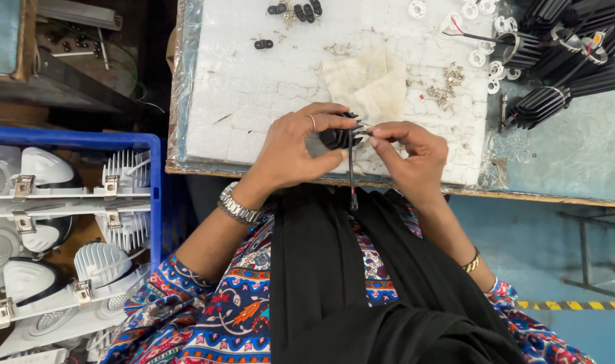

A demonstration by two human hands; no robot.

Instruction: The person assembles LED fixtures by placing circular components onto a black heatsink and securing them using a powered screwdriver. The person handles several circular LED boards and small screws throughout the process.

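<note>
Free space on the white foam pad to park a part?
The left half of the foam pad is bare, between its left edge and the cloth. Crowded: black clips along the top, white rings and black heat sinks right, both hands at the front edge.

Even, bright light from overhead fills the scene, the white foam board (253, 81) far from the person nearly washing out, shadows staying soft and short under the hands, the dark far-left corner dim, focus sharp throughout, and edges bending slightly from the wide lens.
</note>
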